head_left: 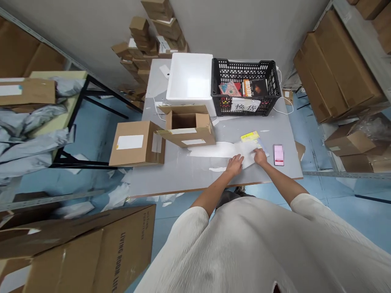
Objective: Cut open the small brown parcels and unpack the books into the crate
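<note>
A white sheet (214, 150), thin and partly crumpled, stretches across the grey table in front of me. My left hand (234, 165) rests on its near edge, fingers extended and lying flat. The right corner of the sheet is pinched by my right hand (260, 156), thumb and fingers closed. Just beyond the hands, a flat yellow-and-blue packet (249, 136) lies partly under the sheet; what it is I cannot make out. To the right of my right hand sits a phone (278, 155) with its screen lit pink.
An open cardboard box (195, 136) and a closed carton (131, 142) stand at the left of the table (183, 175). Behind are a white foam box (191, 77) and a black crate (246, 106) holding books. Shelves with cartons flank both sides; paper scraps litter the floor.
</note>
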A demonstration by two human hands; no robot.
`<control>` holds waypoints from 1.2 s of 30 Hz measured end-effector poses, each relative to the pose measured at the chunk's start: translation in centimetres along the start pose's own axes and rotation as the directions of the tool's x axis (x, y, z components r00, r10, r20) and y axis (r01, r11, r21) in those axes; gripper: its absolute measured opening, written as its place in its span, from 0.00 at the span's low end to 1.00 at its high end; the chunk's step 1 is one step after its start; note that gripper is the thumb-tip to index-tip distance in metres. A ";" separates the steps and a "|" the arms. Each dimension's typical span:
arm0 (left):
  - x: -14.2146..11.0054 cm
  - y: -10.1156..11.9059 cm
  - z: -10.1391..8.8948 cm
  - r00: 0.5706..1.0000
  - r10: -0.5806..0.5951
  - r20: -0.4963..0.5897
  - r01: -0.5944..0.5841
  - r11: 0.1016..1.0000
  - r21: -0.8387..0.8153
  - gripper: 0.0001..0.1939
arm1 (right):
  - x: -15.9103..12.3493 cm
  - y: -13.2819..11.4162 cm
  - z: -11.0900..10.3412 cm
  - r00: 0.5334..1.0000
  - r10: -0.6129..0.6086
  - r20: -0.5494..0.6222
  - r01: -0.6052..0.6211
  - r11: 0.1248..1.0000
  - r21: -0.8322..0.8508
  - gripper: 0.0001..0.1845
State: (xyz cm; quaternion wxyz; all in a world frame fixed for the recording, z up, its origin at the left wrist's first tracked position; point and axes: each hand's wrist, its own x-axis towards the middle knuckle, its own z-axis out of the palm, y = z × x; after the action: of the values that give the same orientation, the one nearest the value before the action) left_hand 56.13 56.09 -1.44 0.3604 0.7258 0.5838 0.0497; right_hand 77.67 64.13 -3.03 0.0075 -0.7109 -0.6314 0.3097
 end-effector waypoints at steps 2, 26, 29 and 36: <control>0.9 0.1 0.8 1.000 -0.018 0.016 0.019 1.000 -0.014 0.35 | 0.5 0.0 -0.1 0.999 0.049 -0.021 -0.050 0.999 -0.020 0.32; 2.0 -1.3 2.8 0.996 0.002 0.090 -0.031 0.944 0.328 0.28 | -0.5 -2.1 1.2 1.000 -0.015 -0.021 0.004 0.898 -0.440 0.36; 2.0 -1.6 2.8 0.997 -0.019 0.079 -0.010 0.937 0.350 0.23 | -0.3 -2.6 1.2 1.000 0.000 0.002 0.001 0.871 -0.492 0.38; 1.7 -2.4 1.7 0.994 -0.016 0.110 -0.027 0.925 0.380 0.18 | -0.2 -4.4 0.0 0.998 0.036 0.046 -0.011 0.892 -0.452 0.41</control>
State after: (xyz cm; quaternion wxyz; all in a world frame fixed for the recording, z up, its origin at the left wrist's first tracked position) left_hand 55.60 56.88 -4.67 0.2446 0.7853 0.5592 -0.1040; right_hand 73.75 64.83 -1.20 -0.1780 -0.6923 -0.6774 0.1737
